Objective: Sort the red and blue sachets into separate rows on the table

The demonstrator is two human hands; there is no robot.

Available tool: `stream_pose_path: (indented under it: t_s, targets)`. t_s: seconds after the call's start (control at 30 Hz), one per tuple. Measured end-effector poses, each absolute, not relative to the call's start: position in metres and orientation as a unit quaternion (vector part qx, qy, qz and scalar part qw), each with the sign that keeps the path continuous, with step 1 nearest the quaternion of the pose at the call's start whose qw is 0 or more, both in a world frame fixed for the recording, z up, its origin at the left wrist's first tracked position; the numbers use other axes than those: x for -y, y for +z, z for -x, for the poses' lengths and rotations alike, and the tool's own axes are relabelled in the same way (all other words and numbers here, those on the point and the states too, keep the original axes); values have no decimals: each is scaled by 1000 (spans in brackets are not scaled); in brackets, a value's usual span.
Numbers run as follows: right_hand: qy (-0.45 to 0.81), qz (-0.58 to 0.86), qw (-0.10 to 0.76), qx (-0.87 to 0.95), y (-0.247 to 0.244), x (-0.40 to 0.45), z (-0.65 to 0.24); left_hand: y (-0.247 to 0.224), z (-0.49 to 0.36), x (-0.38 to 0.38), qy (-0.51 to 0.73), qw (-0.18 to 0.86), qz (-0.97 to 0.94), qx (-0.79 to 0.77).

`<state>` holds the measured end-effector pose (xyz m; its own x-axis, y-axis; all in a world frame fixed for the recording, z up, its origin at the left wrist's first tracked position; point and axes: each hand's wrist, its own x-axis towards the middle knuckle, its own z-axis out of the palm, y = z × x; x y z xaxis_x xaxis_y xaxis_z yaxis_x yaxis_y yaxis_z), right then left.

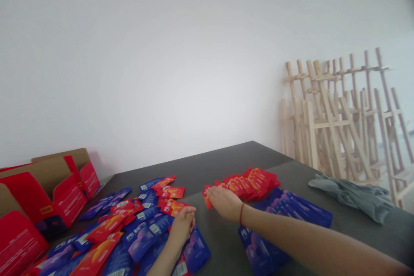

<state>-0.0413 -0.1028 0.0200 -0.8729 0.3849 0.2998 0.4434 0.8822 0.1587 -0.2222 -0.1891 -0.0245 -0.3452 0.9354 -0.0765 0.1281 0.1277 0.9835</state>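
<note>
My right hand [225, 202] lies stretched out over a red sachet [207, 200] at the left end of a row. Its fingers are flat and touch the sachet; the palm hides part of it. Overlapping red sachets [255, 181] fan out to the right, beyond that hand. Nearer me, a fan of blue sachets [291, 209] is partly covered by my right forearm. Curled closed, my left hand [183, 223] hovers over a loose pile of mixed sachets, beside a red sachet [174, 207] and a blue sachet [196, 248]. Nothing shows sticking out of its fingers.
Open red cardboard boxes [66, 196] stand at the left, next to the pile of blue sachets [142, 237]. Grey gloves [354, 196] lie on the dark table [226, 159] at the right. Wooden easels [333, 120] lean against the white wall behind.
</note>
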Motion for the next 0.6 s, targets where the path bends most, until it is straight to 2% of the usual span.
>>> stream_pose_path:
  t_s: [0.17,0.33,0.6]
  targets:
    - [-114,240,88,960,5,78,66,-25,221,189,494,381,-438,-647]
    - [-93,269,29,958,-12,67,50,-28,222,187,469,376,-454,-658]
    - [-42,313,-44,948,-3,64,30,-26,217,188,433,349,-478,-680]
